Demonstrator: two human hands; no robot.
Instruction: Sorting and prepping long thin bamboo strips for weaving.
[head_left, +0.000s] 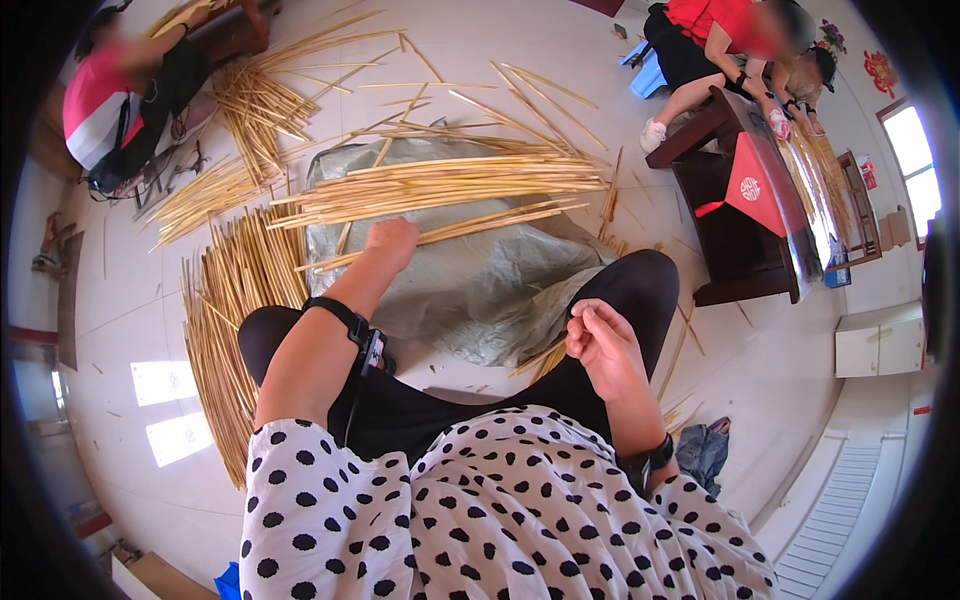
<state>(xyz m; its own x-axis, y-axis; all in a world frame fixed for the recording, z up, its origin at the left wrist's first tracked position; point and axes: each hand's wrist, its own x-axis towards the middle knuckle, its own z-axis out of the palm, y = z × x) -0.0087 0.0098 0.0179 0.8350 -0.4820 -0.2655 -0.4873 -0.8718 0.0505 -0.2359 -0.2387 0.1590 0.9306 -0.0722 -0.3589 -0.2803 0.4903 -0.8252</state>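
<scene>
My left hand (393, 243) is closed at a few yellow reed stalks (470, 229) that slant across a crumpled grey-green plastic sheet (440, 290); its fingertips are hidden below the knuckles. Just beyond it, a thick bundle of similar stalks (450, 182) lies crosswise on the sheet. Above my right knee, my right hand (605, 350) is raised with fingers curled and the thumb against the index finger. Whether anything small is pinched there cannot be seen. A large pile of reed stalks (235, 300) lies beside my left knee.
Loose stalks (265, 105) are scattered over the tiled floor. At far left a person in pink (105, 110) sits by more stalks. At far right, people bend over a dark wooden table (735, 220) with a red cloth (752, 188). Dark crumpled fabric (705, 455) lies right of me.
</scene>
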